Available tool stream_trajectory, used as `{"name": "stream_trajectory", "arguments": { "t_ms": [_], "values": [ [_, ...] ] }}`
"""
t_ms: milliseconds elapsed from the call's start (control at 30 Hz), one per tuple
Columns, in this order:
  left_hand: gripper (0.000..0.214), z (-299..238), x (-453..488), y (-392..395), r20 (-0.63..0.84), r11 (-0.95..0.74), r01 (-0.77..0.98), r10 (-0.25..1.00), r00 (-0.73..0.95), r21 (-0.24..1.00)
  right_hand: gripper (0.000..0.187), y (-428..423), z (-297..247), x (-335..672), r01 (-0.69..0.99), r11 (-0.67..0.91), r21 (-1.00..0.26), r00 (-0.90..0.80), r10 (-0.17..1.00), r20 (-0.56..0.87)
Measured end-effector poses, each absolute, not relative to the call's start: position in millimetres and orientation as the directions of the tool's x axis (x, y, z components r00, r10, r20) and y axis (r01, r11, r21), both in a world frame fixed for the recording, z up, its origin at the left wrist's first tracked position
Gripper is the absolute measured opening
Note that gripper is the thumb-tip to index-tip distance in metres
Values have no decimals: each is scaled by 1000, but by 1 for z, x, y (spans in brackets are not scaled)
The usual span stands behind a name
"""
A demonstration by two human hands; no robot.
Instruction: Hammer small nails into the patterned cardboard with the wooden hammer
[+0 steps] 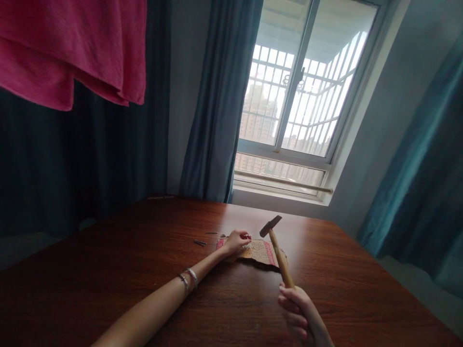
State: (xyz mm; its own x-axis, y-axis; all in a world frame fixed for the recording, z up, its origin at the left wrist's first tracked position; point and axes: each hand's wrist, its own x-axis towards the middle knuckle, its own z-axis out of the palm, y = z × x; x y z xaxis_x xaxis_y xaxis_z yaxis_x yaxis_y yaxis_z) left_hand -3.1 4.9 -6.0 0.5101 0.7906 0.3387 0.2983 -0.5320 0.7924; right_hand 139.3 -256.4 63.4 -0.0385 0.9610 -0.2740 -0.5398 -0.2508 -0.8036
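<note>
My right hand [298, 311] is wrapped round the wooden handle of a hammer [279, 253]. The hammer is raised, its dark metal head up and to the left over the far side of a torn cardboard piece [261, 250]. That piece lies on the table and has pink bands and many small dark marks or holes. Over its left part, my left hand [238, 241] has its fingertips pinched together; whatever is between them is too small to make out. Left of the cardboard lie a few thin dark nails [200, 242], with another nail [211, 233] just beyond them.
The brown wooden table [144, 260] reaches to a wall with a barred window [289, 96]. Blue curtains [217, 96] hang on both sides. A pink towel [90, 53] hangs at the upper left, above the table.
</note>
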Motion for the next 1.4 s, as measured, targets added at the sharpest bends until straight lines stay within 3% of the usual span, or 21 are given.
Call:
{"name": "stream_trajectory", "arguments": {
  "t_ms": [133, 333, 833, 1400],
  "values": [
    [26, -7, -2, 5, 330, -525, 322, 801, 499, 788, 40, -249, 61, 128, -450, -267, -852, -7, 955, -296],
    [26, -9, -3, 7, 351, -552, 316, 784, 513, 771, 40, -244, 65, 122, -468, -314, -826, -111, 948, -298],
    [26, -3, -1, 0, 308, -495, 318, 817, 488, 809, 46, -233, 47, 113, -490, -324, -809, -69, 940, -335],
    [25, 0, -4, -3, 341, -544, 336, 793, 505, 769, 46, -234, 47, 113, -481, -302, -823, -58, 948, -314]
  ]
}}
